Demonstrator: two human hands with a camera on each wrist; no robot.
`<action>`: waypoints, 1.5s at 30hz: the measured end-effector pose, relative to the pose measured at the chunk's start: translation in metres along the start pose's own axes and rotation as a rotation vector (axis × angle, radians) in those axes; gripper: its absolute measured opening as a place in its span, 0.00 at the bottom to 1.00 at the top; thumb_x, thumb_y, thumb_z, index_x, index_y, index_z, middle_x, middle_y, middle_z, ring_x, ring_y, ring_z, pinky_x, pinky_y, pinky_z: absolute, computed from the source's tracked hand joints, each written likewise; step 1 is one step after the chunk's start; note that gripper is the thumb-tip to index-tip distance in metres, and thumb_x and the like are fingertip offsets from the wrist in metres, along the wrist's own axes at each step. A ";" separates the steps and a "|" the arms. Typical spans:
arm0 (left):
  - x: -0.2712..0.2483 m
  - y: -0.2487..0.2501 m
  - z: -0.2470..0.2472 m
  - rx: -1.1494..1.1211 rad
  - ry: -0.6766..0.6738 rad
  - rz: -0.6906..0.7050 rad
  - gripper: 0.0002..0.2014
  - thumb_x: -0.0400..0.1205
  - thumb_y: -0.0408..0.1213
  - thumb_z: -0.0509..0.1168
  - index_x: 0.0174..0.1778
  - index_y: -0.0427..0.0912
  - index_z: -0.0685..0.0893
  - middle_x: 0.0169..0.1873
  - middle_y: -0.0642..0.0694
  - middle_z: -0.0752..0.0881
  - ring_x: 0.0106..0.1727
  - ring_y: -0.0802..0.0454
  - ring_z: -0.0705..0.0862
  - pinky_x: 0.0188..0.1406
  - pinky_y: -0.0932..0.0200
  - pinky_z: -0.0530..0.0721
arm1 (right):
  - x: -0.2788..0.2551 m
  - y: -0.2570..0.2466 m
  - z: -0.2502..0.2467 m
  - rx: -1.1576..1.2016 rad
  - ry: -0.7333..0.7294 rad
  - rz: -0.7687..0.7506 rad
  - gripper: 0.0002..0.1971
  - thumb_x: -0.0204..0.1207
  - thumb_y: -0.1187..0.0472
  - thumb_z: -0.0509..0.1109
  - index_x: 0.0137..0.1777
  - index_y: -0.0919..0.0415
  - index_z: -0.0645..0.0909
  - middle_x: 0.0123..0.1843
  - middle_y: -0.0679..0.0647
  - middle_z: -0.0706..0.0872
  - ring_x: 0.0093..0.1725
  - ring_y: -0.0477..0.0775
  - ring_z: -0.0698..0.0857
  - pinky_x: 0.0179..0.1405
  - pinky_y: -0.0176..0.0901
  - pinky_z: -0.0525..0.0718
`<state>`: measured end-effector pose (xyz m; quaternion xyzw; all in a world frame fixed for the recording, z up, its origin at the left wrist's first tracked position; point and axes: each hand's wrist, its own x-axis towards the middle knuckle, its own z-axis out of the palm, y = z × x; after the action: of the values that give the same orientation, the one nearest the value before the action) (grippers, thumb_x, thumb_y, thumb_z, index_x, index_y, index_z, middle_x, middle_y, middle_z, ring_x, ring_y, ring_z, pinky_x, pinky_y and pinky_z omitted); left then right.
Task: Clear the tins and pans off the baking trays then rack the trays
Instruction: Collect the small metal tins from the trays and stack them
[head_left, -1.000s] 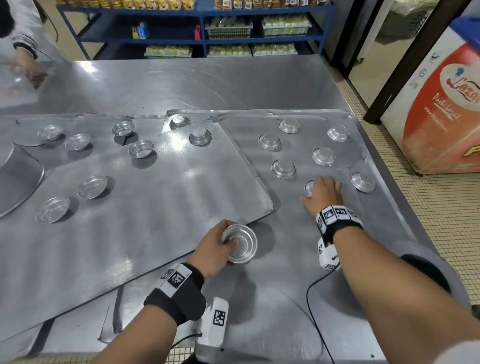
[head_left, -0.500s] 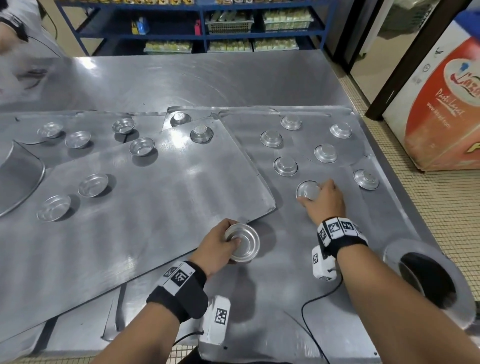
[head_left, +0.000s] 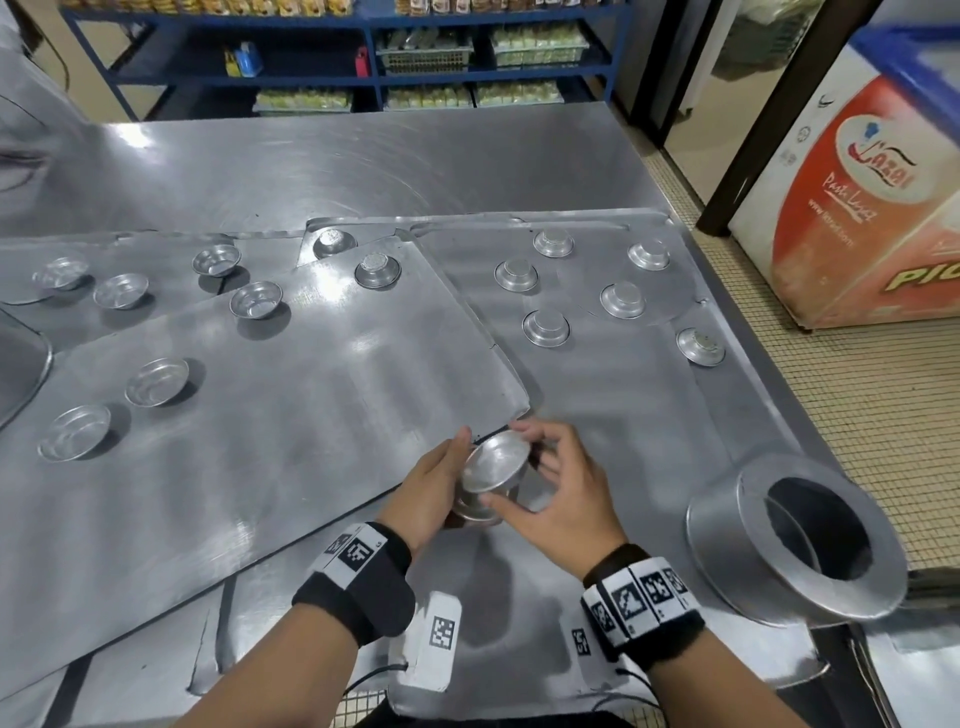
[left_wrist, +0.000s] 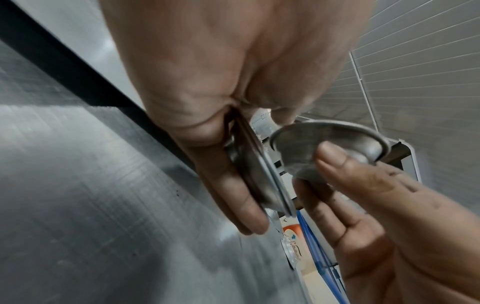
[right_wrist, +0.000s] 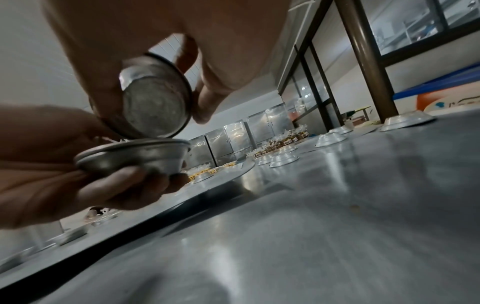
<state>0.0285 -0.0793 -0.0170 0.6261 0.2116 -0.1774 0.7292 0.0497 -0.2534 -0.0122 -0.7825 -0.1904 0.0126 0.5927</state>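
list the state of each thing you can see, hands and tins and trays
left hand: holds a tin upright
right hand: pinches a second tin, tilted over the first
held tins: off the trays, not yet nested
right tray tins: six, upside down
left tray tins: most upright, still on trays
top tray: lies overlapping the others, unracked
ring pan: on its side at the table edge

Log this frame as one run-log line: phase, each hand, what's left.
phase: stacking tins | left hand: holds tin stack | right hand: pinches tin tilted over stack | left: more tins on trays, none racked
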 end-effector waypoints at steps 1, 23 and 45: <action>0.001 0.000 0.001 -0.009 -0.001 0.001 0.27 0.81 0.67 0.63 0.60 0.48 0.89 0.54 0.34 0.91 0.52 0.39 0.91 0.63 0.35 0.86 | -0.002 -0.001 0.002 -0.013 -0.014 0.007 0.35 0.58 0.61 0.88 0.60 0.45 0.71 0.67 0.45 0.83 0.65 0.46 0.86 0.68 0.49 0.83; 0.024 0.016 0.006 0.034 0.090 0.084 0.12 0.80 0.20 0.70 0.58 0.32 0.81 0.47 0.33 0.87 0.43 0.39 0.89 0.45 0.30 0.91 | 0.060 0.030 -0.042 -0.295 -0.366 0.242 0.23 0.68 0.68 0.71 0.60 0.46 0.80 0.61 0.40 0.88 0.63 0.36 0.84 0.65 0.37 0.81; 0.072 0.052 0.052 0.067 0.073 0.119 0.12 0.82 0.22 0.70 0.60 0.35 0.82 0.44 0.38 0.87 0.38 0.48 0.88 0.29 0.57 0.87 | 0.224 0.179 -0.195 -1.043 0.188 0.953 0.42 0.70 0.42 0.67 0.81 0.65 0.64 0.78 0.66 0.65 0.78 0.69 0.64 0.73 0.68 0.70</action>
<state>0.1216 -0.1222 -0.0054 0.6677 0.1944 -0.1176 0.7089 0.3559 -0.4031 -0.0752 -0.9600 0.2430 0.1100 0.0851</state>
